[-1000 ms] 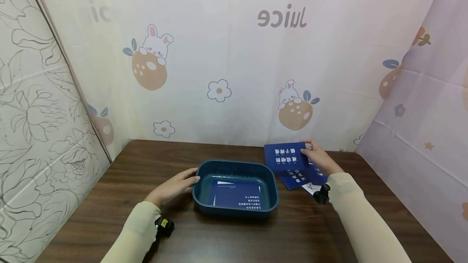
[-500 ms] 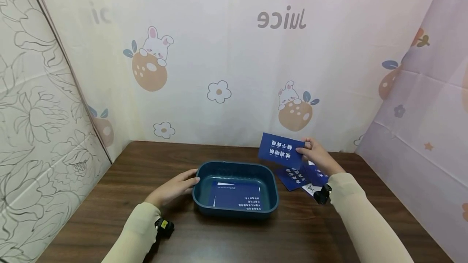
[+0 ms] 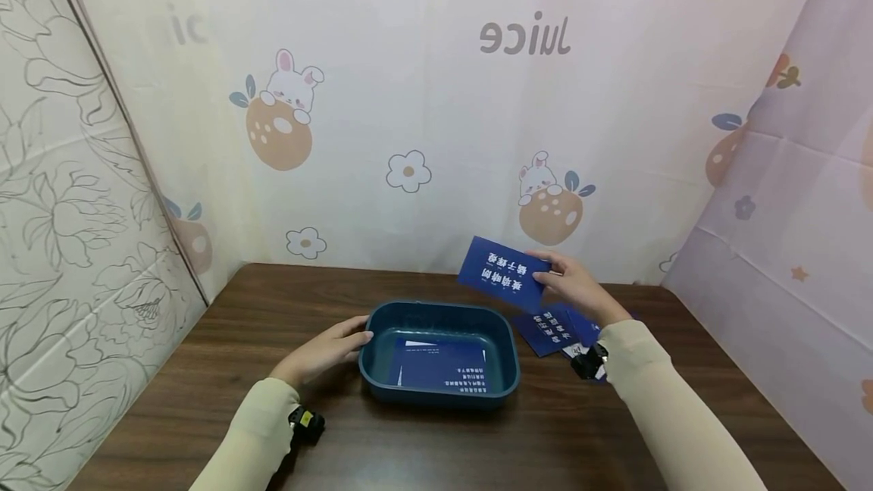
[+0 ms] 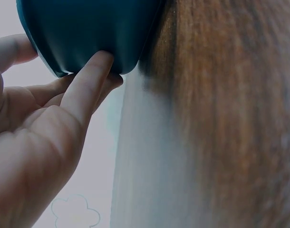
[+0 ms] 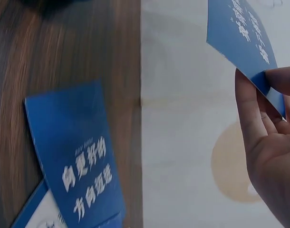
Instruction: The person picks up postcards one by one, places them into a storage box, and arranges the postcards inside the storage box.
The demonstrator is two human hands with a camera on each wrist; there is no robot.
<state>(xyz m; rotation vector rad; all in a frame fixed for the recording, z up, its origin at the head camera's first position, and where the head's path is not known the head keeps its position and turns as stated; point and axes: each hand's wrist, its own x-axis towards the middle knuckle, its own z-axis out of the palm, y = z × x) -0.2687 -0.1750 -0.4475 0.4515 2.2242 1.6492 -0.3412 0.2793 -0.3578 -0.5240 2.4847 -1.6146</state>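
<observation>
My left hand (image 3: 329, 348) rests against the left end of a dark teal plastic tub (image 3: 436, 400). In the left wrist view its thumb (image 4: 88, 83) lies on the tub's outer wall, with another finger at the rim. A blue card (image 3: 442, 366) with white print lies flat inside the tub. Up and to the right, my right hand (image 3: 569, 283) pinches another blue card (image 3: 503, 273) by its right edge, tilted in the air. The right wrist view shows that card (image 5: 242, 35) between thumb and fingers.
Several overlapping cards lie right of the tub, a blue card (image 3: 546, 328) with white characters among them; a white one (image 5: 45, 213) peeks out beneath. The brown wooden table (image 3: 423, 449) meets a printed curtain (image 3: 409, 120) behind.
My right hand has lifted its card off the other cards and carried it left, tilting it. The left hand and tub have stayed put.
</observation>
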